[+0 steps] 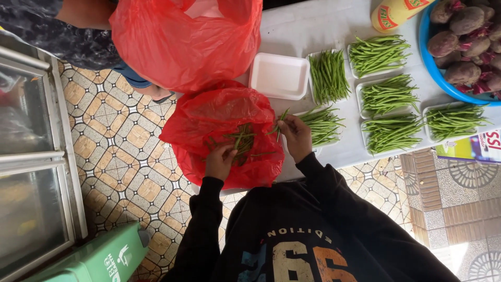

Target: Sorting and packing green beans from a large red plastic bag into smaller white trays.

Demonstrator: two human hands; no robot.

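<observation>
A red plastic bag (209, 117) lies open at the edge of the white table (313, 26), with loose green beans (241, 140) inside it. My left hand (219, 159) reaches into the bag, its fingers curled on the beans there. My right hand (295, 137) pinches a few green beans (281, 121) at the bag's right rim. It is beside a white foam tray of beans (324, 125). Both of my arms are in black sleeves.
Several foam trays of green beans (389, 94) and one empty tray (279, 75) lie on the table. A blue basin of purple tubers (430, 62) and a yellow bottle (394, 11) are at the far right. Another person holds a second red bag (182, 42). A green bin (99, 258) stands on the tiled floor.
</observation>
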